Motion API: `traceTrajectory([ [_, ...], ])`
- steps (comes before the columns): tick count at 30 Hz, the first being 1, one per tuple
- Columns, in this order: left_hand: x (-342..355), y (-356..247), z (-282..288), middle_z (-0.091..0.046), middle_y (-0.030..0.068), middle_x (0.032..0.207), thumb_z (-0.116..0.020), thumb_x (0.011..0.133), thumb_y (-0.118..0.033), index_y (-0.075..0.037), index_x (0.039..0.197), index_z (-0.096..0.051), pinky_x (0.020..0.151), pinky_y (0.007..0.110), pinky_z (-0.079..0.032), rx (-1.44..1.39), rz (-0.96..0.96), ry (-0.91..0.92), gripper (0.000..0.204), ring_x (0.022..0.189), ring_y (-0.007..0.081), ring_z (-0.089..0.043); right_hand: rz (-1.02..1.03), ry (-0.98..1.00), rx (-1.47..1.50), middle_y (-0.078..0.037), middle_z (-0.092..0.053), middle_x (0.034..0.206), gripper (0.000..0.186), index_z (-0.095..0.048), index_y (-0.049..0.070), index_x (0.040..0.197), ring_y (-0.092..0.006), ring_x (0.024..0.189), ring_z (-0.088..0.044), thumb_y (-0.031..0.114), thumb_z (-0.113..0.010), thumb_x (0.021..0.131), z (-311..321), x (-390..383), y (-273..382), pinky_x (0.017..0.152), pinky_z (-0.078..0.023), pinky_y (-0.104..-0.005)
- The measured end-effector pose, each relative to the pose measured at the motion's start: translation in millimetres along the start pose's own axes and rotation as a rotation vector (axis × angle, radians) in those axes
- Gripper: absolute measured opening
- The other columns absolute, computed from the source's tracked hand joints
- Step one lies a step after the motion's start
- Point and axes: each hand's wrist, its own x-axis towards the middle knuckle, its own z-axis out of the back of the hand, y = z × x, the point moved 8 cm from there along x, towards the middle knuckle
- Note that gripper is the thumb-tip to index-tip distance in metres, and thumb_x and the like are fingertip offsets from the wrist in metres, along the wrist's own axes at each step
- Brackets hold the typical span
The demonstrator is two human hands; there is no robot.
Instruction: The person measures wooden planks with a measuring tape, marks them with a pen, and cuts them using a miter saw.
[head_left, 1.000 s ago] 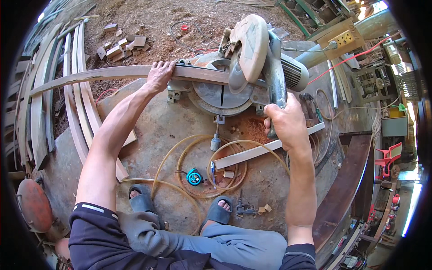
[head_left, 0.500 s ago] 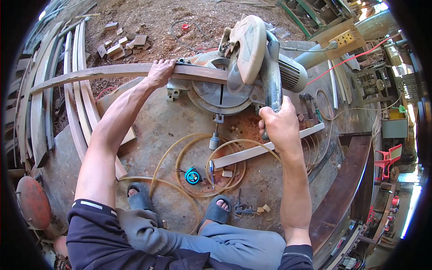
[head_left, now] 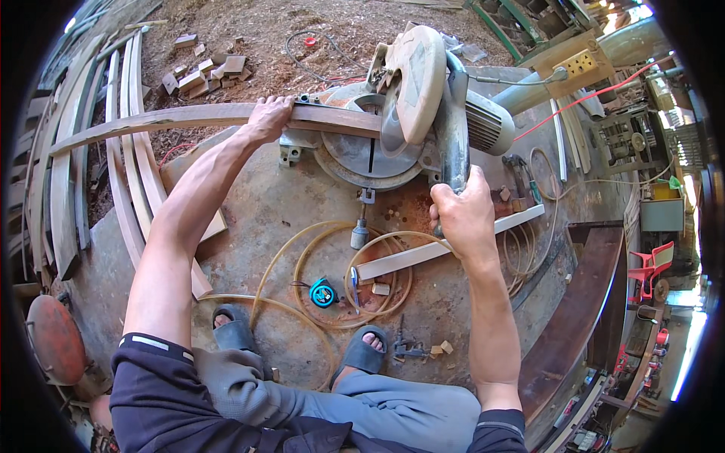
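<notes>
Left hand (head_left: 268, 118) pins curved wooden strip (head_left: 174, 121) lying left-right across miter saw (head_left: 411, 113).

One miter saw (head_left: 411, 113), one tape measure (head_left: 323, 292), two sandals (head_left: 234, 332), two hands (head_left: 268, 118).
</notes>
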Motion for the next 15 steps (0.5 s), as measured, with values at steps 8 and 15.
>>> traceTrajectory([
  [8, 1.5, -2.1, 0.5, -0.064, 0.0196, 0.118, -0.068, 0.081, -0.002, -0.003, 0.129, -0.048, 0.097, 0.049, -0.045, -0.002, 0.011, 0.037, 0.052, 0.116, 0.0380, -0.059, 0.033, -0.013, -0.024, -0.013, -0.062, 0.069, 0.028, -0.046, -0.006, 0.101, -0.0217, 0.055, -0.064, 0.012, -0.060, 0.085, -1.4, 1.3, -9.0, 0.056, -0.053, -0.0367],
  [15, 1.7, -3.5, 2.3, -0.063, 0.0199, 0.120, -0.071, 0.081, -0.005, -0.003, 0.129, -0.048, 0.098, 0.049, -0.044, -0.007, 0.021, 0.086, 0.053, 0.117, 0.0382, -0.058, 0.067, -0.047, -0.045, -0.006, -0.059, 0.066, 0.021, -0.047, -0.001, 0.100, -0.0127, 0.052, -0.059, 0.008, -0.060, 0.086, -2.7, 2.9, -16.9, 0.047, -0.050, -0.0295],
])
